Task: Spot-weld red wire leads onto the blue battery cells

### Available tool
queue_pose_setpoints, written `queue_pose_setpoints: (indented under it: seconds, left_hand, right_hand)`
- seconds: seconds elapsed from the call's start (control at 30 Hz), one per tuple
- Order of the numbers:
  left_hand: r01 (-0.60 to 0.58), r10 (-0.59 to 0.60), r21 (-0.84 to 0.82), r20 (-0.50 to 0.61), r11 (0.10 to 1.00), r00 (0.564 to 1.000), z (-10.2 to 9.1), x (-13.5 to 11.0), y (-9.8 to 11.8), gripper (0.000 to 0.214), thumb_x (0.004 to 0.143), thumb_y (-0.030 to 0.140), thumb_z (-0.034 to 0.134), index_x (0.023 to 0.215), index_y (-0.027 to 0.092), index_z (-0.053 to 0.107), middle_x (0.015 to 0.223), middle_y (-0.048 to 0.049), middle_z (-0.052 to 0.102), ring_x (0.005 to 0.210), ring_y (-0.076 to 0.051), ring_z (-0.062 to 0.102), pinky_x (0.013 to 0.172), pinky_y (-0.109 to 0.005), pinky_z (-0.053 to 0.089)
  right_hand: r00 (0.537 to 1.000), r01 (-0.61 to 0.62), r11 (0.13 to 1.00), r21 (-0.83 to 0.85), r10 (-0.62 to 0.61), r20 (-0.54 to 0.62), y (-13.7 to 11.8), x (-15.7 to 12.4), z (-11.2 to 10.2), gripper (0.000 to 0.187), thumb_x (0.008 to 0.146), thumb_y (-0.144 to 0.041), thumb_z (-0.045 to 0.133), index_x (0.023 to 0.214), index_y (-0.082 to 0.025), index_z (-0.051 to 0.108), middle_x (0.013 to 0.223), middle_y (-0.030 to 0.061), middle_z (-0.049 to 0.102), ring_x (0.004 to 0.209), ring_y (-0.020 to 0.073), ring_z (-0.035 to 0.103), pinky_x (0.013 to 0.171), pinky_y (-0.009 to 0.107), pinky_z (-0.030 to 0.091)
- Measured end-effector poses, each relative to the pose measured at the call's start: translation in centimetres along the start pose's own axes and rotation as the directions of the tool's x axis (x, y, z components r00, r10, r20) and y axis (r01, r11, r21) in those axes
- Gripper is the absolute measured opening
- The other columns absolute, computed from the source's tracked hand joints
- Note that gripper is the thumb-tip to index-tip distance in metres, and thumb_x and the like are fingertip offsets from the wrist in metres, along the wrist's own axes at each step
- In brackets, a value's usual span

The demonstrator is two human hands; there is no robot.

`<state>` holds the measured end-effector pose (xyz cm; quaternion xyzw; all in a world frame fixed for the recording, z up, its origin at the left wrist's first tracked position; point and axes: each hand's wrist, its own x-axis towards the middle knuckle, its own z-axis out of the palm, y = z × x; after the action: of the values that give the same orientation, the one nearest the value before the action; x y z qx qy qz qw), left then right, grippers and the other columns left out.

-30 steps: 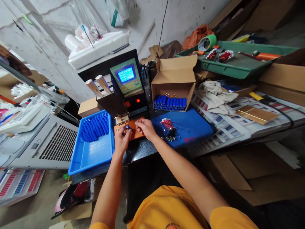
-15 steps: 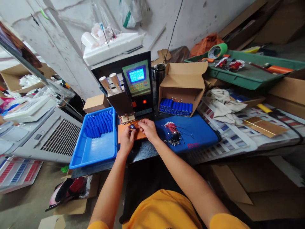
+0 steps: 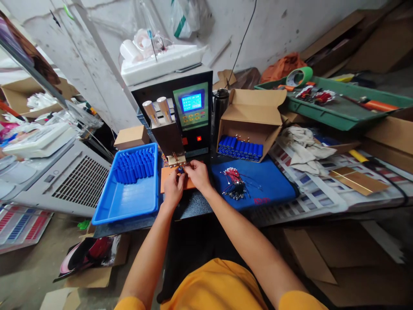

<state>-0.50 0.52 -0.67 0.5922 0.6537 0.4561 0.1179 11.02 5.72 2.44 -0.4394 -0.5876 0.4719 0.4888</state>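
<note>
- Blue cell (image 3: 180,170) in the head view: it sits near the centre of the frame, just below the brass-coloured welding head (image 3: 176,161), mostly covered by fingers; whether it touches the metal tips above is too small to tell.
- Left hand (image 3: 173,186), centre of the frame: thumb and fingers make a narrow pinch around the cell, over an orange board (image 3: 165,175).
- Right hand (image 3: 197,175), just right of it: fingers curl in close to the cell and the welding head; I cannot tell whether they grip anything.
- Black machine (image 3: 206,129), upper middle: its blue screen (image 3: 191,102) is lit, a small red light (image 3: 199,138) glows, and two silver cylinders (image 3: 164,110) stand in front.
- Blue tray (image 3: 124,209), left of centre: more blue cells lie in rows at its far end.
- Cardboard box (image 3: 253,102), right of the machine: its lid is up, with blue cells stacked inside.
- Blue mat (image 3: 272,183), right of the hands: a bundle of red and black wires (image 3: 236,183) lies on it.
- Green tray (image 3: 342,117), upper right: a roll of green tape (image 3: 299,76) leans at its left end.
</note>
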Motion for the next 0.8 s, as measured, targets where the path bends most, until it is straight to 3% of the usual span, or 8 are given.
queue_pose_setpoints:
  seconds: [0.53,0.8]
  left_hand:
    - [0.020,-0.020,-0.035,0.013,0.999,1.000,-0.09,-0.08,0.02,0.028,0.093,0.031,0.052,0.114,0.017,0.063,0.076,-0.0029,0.065,0.064,-0.015,0.058,0.061,-0.026,0.042]
    - [0.012,-0.012,-0.021,0.005,1.000,1.000,0.02,-0.27,-0.18,0.027,0.094,0.033,0.050,0.113,0.018,0.063,0.078,-0.0027,0.065,0.064,-0.014,0.058,0.061,-0.025,0.041]
  right_hand:
    - [1.000,-0.007,0.997,-0.075,0.007,-0.006,0.05,-0.10,0.54,0.017,0.077,-0.031,0.059,0.064,-0.021,0.056,0.062,-0.0017,0.060,0.060,0.0147,0.054,0.055,0.024,0.037]
    - [1.000,-0.002,0.996,-0.088,0.002,0.001,0.25,-0.20,0.46,0.015,0.077,-0.034,0.063,0.070,-0.021,0.062,0.066,-0.0009,0.064,0.065,0.0160,0.057,0.056,0.024,0.039]
